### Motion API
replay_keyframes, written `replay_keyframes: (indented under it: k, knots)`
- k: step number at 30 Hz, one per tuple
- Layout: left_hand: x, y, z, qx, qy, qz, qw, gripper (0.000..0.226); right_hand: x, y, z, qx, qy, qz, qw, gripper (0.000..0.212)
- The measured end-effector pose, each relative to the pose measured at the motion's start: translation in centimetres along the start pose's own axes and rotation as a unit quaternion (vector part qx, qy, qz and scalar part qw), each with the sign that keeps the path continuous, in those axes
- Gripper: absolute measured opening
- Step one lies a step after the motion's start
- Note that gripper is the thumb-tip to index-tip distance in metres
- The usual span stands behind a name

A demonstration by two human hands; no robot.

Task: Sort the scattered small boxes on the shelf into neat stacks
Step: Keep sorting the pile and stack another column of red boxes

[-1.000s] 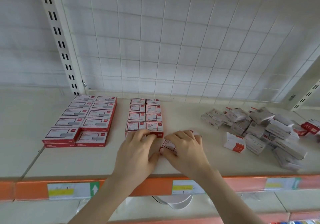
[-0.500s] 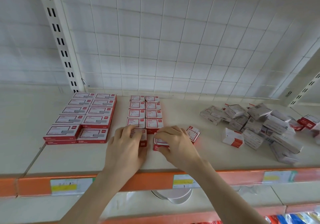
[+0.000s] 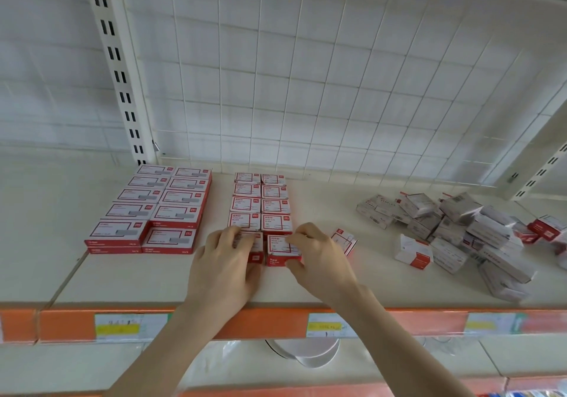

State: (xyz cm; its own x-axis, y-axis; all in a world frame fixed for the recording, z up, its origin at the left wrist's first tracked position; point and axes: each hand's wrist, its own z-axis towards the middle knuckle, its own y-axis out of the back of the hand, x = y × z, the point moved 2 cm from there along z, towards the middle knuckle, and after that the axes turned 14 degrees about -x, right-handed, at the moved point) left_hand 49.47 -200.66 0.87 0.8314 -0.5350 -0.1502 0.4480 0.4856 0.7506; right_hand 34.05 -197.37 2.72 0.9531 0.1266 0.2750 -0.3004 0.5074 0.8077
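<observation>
- Both near boxes have slid farther in and now touch the double row (image 3: 260, 205) of small boxes.
- Fingers straightened, the left hand (image 3: 227, 261) presses on the left box (image 3: 257, 248).
- Thumb near and fingers far, the right hand (image 3: 319, 258) pinches the right box (image 3: 279, 251).
- Just right lies a loose box (image 3: 345, 240); far right, the scattered pile (image 3: 460, 231).

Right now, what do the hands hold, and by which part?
Right hand pinches small box by far and near edges; left hand rests on the neighbouring box.
</observation>
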Motion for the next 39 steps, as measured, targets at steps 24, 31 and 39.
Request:
replay_keyframes:
  k: [24,31,39]
  knots:
    - [-1.2,0.2,0.1,-0.041,-0.033,-0.004,0.999,0.042,-1.2,1.0,-0.3,-0.098,-0.032,-0.039,0.994,0.027]
    - [-3.9,-0.9,0.8,-0.052,-0.072,-0.069,0.994,0.045,-4.7,2.1,-1.7,0.039,-0.166,-0.065,0.983,0.06]
    - [-7.3,-1.7,1.1,-0.019,-0.112,-0.12,0.986,0.041,-5.8,3.5,-2.7,-0.029,-0.179,0.024,0.983,0.05]
